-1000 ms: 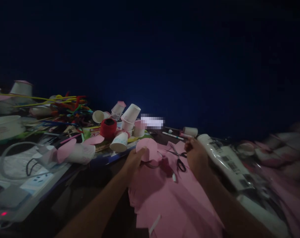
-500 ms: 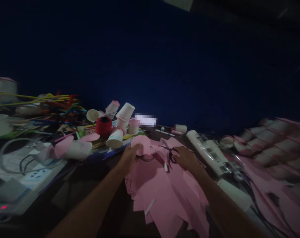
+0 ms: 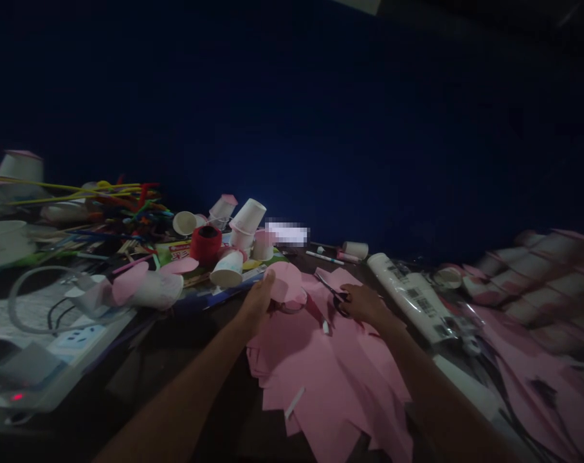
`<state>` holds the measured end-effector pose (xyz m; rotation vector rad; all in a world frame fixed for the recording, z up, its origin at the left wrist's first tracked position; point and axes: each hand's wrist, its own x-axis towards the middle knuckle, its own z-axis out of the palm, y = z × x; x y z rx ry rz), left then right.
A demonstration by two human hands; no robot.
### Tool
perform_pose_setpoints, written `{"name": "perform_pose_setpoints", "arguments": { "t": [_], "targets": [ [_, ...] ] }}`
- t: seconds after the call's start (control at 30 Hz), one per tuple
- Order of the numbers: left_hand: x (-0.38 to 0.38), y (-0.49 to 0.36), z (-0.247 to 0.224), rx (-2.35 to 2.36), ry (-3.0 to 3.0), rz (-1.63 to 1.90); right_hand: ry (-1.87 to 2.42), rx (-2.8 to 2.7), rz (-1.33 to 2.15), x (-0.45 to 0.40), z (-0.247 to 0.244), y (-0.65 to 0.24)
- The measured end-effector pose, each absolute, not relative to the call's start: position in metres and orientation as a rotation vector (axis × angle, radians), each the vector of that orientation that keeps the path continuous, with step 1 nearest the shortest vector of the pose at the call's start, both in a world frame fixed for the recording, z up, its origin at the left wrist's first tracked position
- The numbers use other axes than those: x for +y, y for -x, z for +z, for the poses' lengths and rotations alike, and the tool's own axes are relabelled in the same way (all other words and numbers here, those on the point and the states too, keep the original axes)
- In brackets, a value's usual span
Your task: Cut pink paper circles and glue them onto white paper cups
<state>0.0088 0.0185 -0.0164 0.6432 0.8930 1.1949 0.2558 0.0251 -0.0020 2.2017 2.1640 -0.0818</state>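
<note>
A rounded pink paper piece is held at its left edge by my left hand, the thumb lying against it. My right hand has its fingers in the handles of dark scissors, whose blades point up and left, to the right of the rounded piece. Under both hands lies a pile of pink paper sheets with jagged edges. A small white object and a white strip rest on the pile.
Left are a power strip, a red yarn spool, paper cups and coloured pipe cleaners. Wrapped cups lie right, beside stacked cups. A pen lies behind the pile.
The scissor blades look closer together and have shifted away from the rounded piece. My left thumb now shows upright at its edge. The whole view has moved slightly.
</note>
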Motion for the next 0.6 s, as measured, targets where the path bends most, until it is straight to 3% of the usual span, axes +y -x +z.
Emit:
{"name": "perform_pose_setpoints", "arguments": {
  "t": [0.47, 0.6],
  "targets": [
    [0.023, -0.011, -0.023, 0.877, -0.655, 1.200, -2.366, 2.357, -0.375, 0.026, 0.004, -0.262],
    [0.022, -0.011, -0.019, 0.857, -0.647, 1.222, -2.468, 2.483, -0.634, 0.021, 0.009, -0.258]
  ]
}}
